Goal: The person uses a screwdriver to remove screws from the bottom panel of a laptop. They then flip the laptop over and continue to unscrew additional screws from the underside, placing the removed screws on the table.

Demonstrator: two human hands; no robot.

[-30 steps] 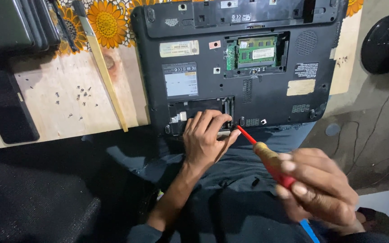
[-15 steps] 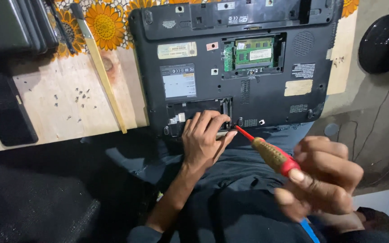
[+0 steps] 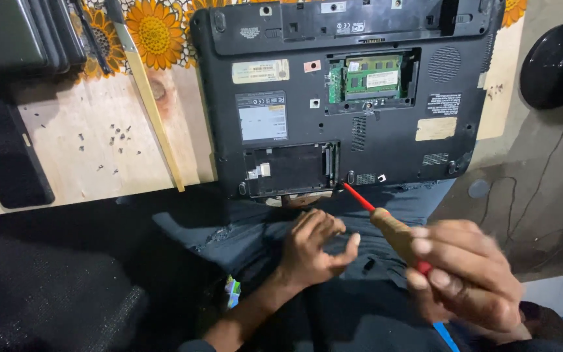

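Note:
A black laptop [image 3: 360, 98] lies upside down on the board, with its memory slot uncovered and a green memory module [image 3: 373, 75] showing. The drive bay [image 3: 291, 169] near the front edge is uncovered and empty. My right hand [image 3: 464, 274] grips a screwdriver [image 3: 386, 218] with a tan handle and a red shaft. Its tip touches the laptop's front edge just right of the bay. My left hand [image 3: 311, 251] hovers over my lap below the laptop, fingers loosely curled and holding nothing. A small dark piece [image 3: 369, 264] lies on my trousers beside it.
Several loose screws [image 3: 115, 137] lie on the wooden board [image 3: 86, 163] left of the laptop, beside a long wooden stick [image 3: 151, 104]. A black slab [image 3: 1, 156] and dark stacked devices [image 3: 8, 32] sit at the far left. A round black object [image 3: 558, 62] is at the right.
My left hand has come off the laptop's drive bay and drawn back over my lap, leaving the bay in plain view. The screwdriver stays pointed at the front edge.

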